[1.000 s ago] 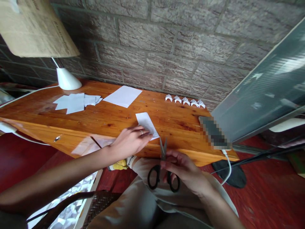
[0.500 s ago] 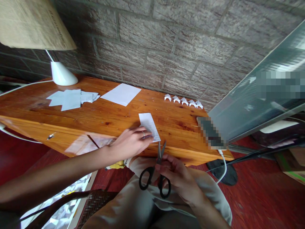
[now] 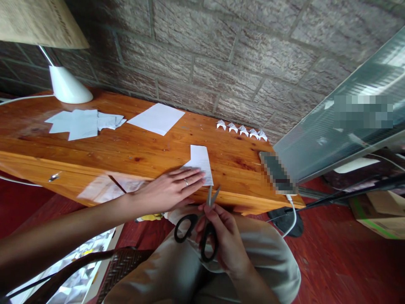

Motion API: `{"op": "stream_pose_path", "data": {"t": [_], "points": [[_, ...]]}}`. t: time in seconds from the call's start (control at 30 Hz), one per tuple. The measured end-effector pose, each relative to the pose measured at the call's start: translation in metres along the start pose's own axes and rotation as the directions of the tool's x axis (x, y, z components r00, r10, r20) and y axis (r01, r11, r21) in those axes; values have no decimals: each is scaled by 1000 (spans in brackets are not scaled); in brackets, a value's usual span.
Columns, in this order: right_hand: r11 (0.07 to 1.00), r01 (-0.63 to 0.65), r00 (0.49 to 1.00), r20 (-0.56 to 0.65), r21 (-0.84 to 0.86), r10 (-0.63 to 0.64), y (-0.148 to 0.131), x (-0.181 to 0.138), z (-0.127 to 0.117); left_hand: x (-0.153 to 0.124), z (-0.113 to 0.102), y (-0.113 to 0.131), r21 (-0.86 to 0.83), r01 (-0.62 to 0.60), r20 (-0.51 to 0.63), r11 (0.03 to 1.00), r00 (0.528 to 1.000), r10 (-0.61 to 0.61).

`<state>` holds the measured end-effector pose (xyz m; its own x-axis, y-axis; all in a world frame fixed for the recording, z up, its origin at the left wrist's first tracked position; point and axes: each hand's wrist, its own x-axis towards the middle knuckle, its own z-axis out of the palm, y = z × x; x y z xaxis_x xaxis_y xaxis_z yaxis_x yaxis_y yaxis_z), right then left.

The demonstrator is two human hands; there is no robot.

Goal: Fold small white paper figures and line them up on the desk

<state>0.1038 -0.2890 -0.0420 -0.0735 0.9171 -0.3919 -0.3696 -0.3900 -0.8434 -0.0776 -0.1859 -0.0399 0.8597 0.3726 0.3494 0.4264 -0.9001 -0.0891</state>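
Note:
My left hand [image 3: 182,185], with a ring on one finger, lies flat with its fingers stretched out over a white piece of paper [image 3: 200,155] near the desk's front edge. Part of the paper sticks out left of the fingers; the rest is hidden beneath them. Just below that edge, over my lap, my right hand [image 3: 221,228] grips a pair of scissors [image 3: 184,228] around the pivot rather than through the black handle loops. Its blades are apart and point up, with one tip close to the paper's lower corner.
On the wooden desk [image 3: 164,154] lie a pile of cut paper pieces [image 3: 82,122] and a white sheet [image 3: 157,119]. Several small folded paper shapes [image 3: 243,130] stand in a row by the wall. A lamp [image 3: 69,86] stands left; a phone [image 3: 278,173] with a cable lies right.
My left fingers have straightened and flattened onto the paper, and more paper shows on their left side. The scissors have tilted slightly in my right hand. The whole view has shifted a little.

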Motion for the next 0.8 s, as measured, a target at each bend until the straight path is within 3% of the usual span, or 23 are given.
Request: {"op": "stream_pose_path", "data": {"t": [0.33, 0.53, 0.8], "points": [[999, 32, 999, -37, 2, -32, 6, -6, -4, -2, 1, -4, -52, -24, -16, 998, 1000, 23], [998, -37, 999, 38, -47, 39, 2, -9, -14, 0, -4, -7, -107, -44, -15, 993, 999, 42], [998, -60, 995, 73, -24, 62, 2, -11, -15, 11, -12, -16, -244, 79, -104, 966, 989, -107]]}}
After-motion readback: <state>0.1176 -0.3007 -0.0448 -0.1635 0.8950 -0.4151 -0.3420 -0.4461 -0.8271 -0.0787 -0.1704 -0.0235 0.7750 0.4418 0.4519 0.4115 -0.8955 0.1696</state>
